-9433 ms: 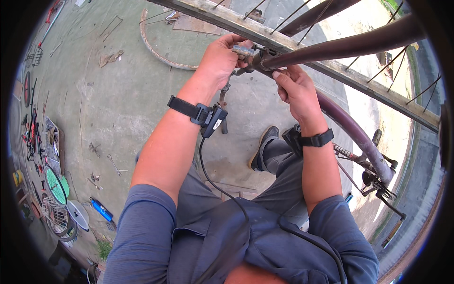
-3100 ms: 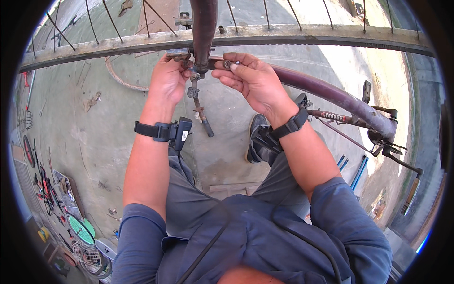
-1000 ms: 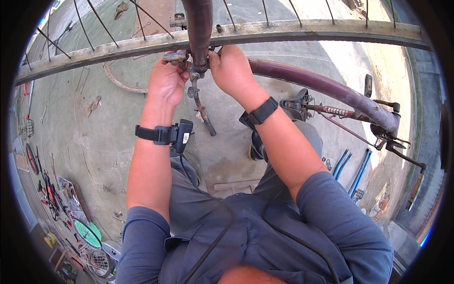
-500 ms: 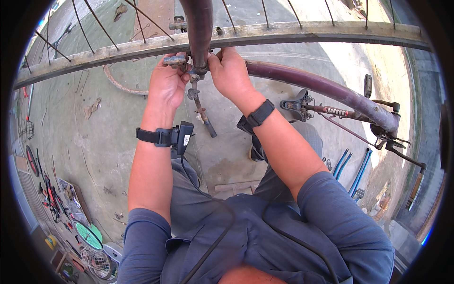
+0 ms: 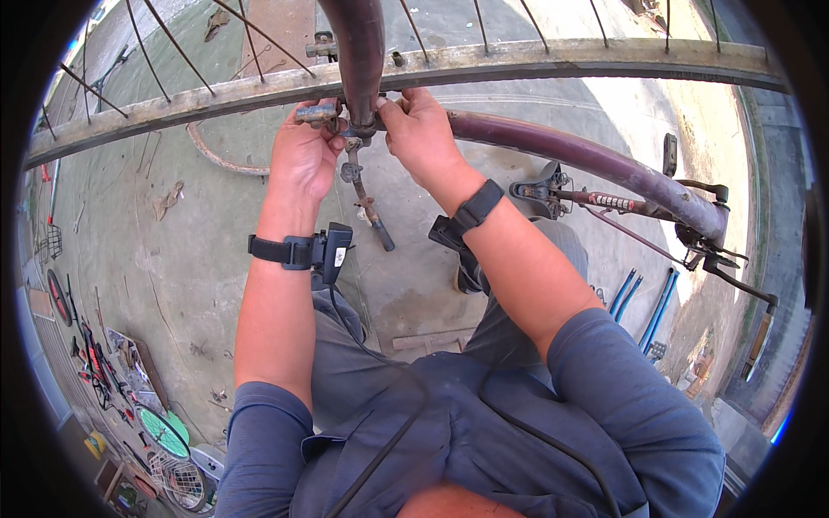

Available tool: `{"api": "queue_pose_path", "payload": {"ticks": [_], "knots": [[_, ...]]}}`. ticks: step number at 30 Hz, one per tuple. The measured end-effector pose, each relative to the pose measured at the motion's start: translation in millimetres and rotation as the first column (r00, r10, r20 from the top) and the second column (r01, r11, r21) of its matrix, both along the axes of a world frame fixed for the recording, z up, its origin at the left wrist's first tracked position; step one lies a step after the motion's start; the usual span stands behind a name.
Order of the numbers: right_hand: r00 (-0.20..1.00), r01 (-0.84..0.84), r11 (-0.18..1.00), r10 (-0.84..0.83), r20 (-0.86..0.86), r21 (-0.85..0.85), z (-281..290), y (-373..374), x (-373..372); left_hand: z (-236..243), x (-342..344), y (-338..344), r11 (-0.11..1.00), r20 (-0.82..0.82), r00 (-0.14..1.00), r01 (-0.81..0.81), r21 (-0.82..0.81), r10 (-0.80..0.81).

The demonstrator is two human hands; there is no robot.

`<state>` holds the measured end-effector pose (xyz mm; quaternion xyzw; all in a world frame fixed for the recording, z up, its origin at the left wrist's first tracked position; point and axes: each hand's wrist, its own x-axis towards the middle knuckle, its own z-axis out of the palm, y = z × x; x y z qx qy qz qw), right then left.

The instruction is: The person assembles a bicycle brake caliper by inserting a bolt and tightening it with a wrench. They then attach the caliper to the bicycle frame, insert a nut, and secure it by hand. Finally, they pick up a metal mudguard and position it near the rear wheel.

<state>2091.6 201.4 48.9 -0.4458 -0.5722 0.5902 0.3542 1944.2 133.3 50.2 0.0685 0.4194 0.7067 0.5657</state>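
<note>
A bicycle is upside down before me, its wheel rim (image 5: 535, 62) crossing the top of the view. The dark maroon fork (image 5: 358, 52) comes down over the rim to the crown. My left hand (image 5: 300, 157) is closed by the crown's left side, its fingers round a small metal brake part (image 5: 318, 112) with a bluish block. My right hand (image 5: 421, 134) is closed at the crown's right side, thumb and forefinger pinched together; what they grip is hidden behind the fork. The handlebar (image 5: 370, 203) with its dark grip hangs below the crown, between my forearms.
The maroon frame tube (image 5: 587, 151) runs right to the crank and pedals. The saddle (image 5: 540, 190) hangs beneath it. Blue tubes (image 5: 658, 311) lie on the floor at right. Bike parts, a green-covered wheel (image 5: 162, 430) and a wire basket (image 5: 164, 470) lie at lower left.
My right hand has shifted very slightly at the crown, its thumb a little nearer the fork. My left hand stays in place on the brake part.
</note>
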Motion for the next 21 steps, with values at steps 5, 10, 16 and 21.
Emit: {"api": "queue_pose_path", "payload": {"ticks": [5,10,16,21], "knots": [[0.976,-0.05,0.966,-0.007,-0.22,-0.254,10.0,-2.7,-2.2,-4.9,-0.5,0.3,1.0,0.006,1.0,-0.005,0.016,0.005],[0.98,-0.059,0.942,-0.009,-0.201,-0.331,22.3,-5.2,0.3,-8.0,-0.1,0.1,1.0,-0.004,1.0,-0.008,0.008,0.008],[0.976,-0.056,0.926,-0.028,-0.217,-0.373,26.2,-5.8,1.3,-8.1,-1.1,0.0,1.0,-0.01,1.0,0.008,0.022,-0.007],[0.963,-0.096,0.92,-0.01,-0.269,-0.379,27.5,-5.5,3.6,-9.0,-1.9,-0.2,0.999,-0.02,0.999,0.026,0.025,-0.025]]}}
